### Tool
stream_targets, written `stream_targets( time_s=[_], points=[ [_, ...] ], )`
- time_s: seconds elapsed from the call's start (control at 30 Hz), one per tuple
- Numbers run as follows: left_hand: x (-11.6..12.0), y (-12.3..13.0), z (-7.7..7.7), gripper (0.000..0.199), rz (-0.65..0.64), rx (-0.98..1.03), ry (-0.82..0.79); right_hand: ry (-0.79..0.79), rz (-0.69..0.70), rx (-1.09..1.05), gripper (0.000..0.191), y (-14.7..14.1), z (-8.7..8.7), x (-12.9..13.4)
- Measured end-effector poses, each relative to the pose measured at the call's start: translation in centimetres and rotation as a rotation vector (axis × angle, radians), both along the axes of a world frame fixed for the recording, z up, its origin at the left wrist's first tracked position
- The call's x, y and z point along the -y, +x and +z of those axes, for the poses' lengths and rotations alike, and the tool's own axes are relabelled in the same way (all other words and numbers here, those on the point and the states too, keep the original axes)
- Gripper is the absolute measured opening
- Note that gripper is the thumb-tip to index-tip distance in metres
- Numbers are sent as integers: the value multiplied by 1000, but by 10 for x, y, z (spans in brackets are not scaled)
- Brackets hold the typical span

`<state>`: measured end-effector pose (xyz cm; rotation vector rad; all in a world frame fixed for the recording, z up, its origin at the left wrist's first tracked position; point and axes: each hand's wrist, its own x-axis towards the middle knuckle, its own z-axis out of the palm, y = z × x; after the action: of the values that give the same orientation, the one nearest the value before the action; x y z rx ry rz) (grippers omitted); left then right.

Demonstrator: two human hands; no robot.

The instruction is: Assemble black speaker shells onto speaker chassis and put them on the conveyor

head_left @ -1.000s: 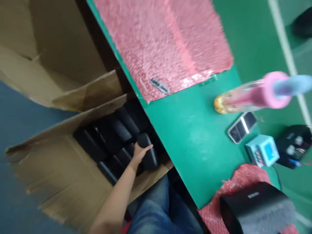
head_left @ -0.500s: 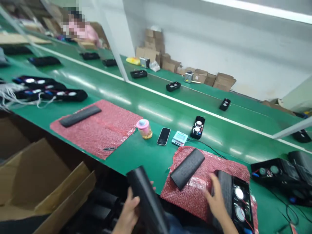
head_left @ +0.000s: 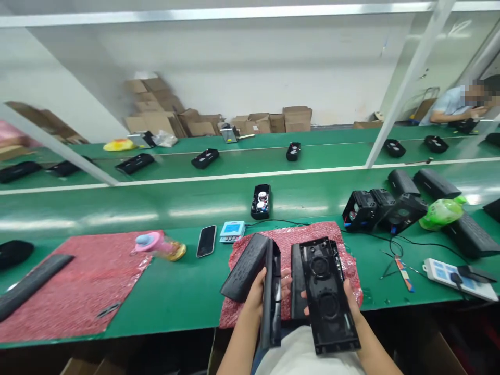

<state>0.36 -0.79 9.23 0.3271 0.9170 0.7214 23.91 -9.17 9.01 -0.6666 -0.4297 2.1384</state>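
Left hand (head_left: 255,294) holds a black curved shell (head_left: 267,307) raised on its edge, hollow side to the right; right hand (head_left: 354,307) holds an open speaker housing (head_left: 332,325) with its inside facing up, presumably so that both interiors can be looked over side by side; both parts are held in front of the body, over the near edge of the bench (head_left: 175,307); pink bubble wrap (head_left: 351,268) lies beyond them, probably to guard the finish against scratches, with one textured cover (head_left: 245,268) on it at the left and a dark panel (head_left: 297,281) partly hidden behind the housing

Fingers: on the left, the thumb lies along the shell's outer face and the fingers reach past the other side, slightly apart, with the shell clamped between; on the right, the thumb is at the housing's right edge and fingertips show at its left edge, the grip closed from beneath; finger spacing there cannot be told

Farther off, a phone (head_left: 206,241) and a blue-faced device (head_left: 232,229) sit beside the wrap, seemingly set aside within reach; beyond, one housing with two silver discs (head_left: 261,203) rests apart; cardboard boxes (head_left: 297,120) stand farthest, near the wall
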Motion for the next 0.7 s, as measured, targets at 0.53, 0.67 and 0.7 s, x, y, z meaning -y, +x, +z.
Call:
stream_targets(
  time_s=[0.53,0.67,0.7],
  points=[
    [-29,19,-88,81,-567,-1726,599,902,-7,1588,83,135,45,-16],
    [-6,31,-80,63,-405,-1728,796,1262,472,1801,62,115,36,-51],
    [-1,35,-78,60,-398,-1673,818,1302,574,1760,59,108,27,-59]
  ],
)
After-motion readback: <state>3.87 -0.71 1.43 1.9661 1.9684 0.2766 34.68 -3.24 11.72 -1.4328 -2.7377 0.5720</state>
